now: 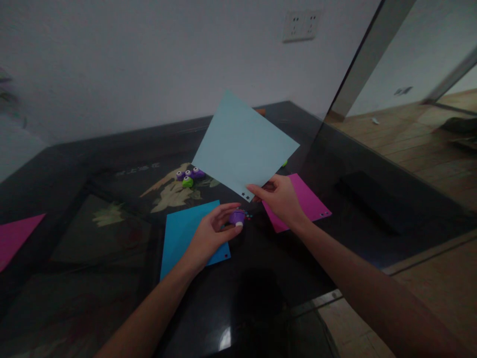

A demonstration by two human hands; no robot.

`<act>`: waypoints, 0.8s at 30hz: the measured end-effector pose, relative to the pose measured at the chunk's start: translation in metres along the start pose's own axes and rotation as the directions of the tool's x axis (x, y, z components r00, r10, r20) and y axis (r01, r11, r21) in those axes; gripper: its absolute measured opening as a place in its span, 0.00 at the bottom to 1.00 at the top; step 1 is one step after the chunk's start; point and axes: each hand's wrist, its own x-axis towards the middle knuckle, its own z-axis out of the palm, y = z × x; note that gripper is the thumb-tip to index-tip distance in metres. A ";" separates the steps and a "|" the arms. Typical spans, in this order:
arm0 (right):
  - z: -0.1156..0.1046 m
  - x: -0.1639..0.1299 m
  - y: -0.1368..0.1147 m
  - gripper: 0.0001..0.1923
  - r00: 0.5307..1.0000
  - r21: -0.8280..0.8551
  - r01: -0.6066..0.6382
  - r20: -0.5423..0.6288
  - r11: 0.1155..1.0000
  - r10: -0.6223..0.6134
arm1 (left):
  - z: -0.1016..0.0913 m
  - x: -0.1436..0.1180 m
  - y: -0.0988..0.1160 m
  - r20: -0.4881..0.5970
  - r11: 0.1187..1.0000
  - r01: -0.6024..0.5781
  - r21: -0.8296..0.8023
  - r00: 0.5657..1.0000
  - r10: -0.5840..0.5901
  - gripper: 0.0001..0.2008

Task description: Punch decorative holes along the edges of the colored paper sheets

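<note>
My right hand (280,200) pinches the lower corner of a light blue paper sheet (244,144) and holds it tilted up above the dark glass table (93,278). Small star-shaped holes show near that corner. My left hand (212,234) grips a small purple paper punch (237,218) just below the sheet's corner. Tiny coloured paper bits lie beside the punch. Under my left hand lies a darker blue sheet (179,233). A magenta sheet (309,201) lies flat under my right hand.
A cluster of purple and green punches (189,176) sits further back on the table. Another magenta sheet (15,237) lies at the left edge. A wall socket (301,26) is on the white wall. Wooden floor lies to the right.
</note>
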 end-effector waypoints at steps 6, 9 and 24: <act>0.000 0.000 0.001 0.09 1.000 0.019 -0.002 0.010 1.000 0.002 | 0.003 -0.001 0.005 0.003 1.000 -0.016 0.004 1.000 0.016 0.19; 0.000 0.000 0.001 0.10 1.000 0.019 0.003 0.012 1.000 -0.004 | 0.003 -0.002 0.005 0.021 0.999 -0.043 0.005 0.999 0.042 0.20; 0.000 0.000 0.002 0.09 1.000 0.023 0.002 0.013 1.000 -0.003 | -0.001 -0.006 0.003 0.105 0.791 -0.396 0.466 0.913 0.394 0.21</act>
